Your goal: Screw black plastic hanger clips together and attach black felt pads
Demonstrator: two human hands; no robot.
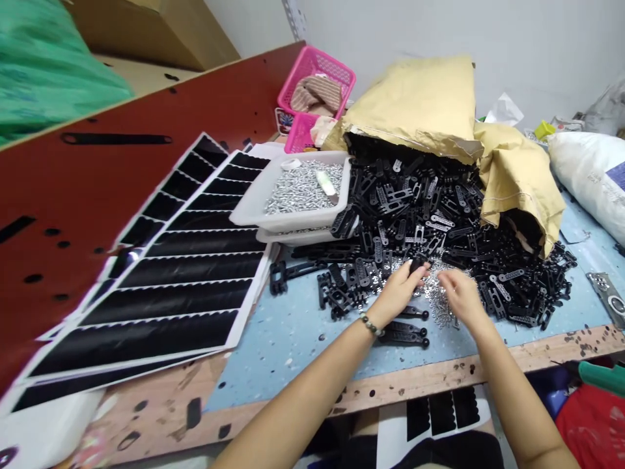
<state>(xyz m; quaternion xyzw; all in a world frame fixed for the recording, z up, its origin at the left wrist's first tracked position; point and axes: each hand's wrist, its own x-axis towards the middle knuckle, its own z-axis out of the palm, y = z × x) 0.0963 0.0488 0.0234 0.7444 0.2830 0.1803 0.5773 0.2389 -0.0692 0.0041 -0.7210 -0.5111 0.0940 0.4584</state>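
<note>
My left hand [398,292], with a beaded bracelet on its wrist, is closed on a small black plastic part [417,264]. Just to the right, my right hand [460,297] has its fingertips pinched together; whatever lies between them is too small to make out. Both hands are above a pile of small silver screws [440,305] on the blue tabletop [303,352]. Behind them spreads a large heap of black plastic links [400,195]. Several black arms with ball ends [403,335] lie below my left hand, near the front edge.
A white tub [247,207] of metal pins stands left of the heap. Yellow sacks [415,104] lie open behind it. Sheets of black strips [190,270] cover the left side. A pink basket [349,78] is at the back, a green-handled tool [600,376] at right.
</note>
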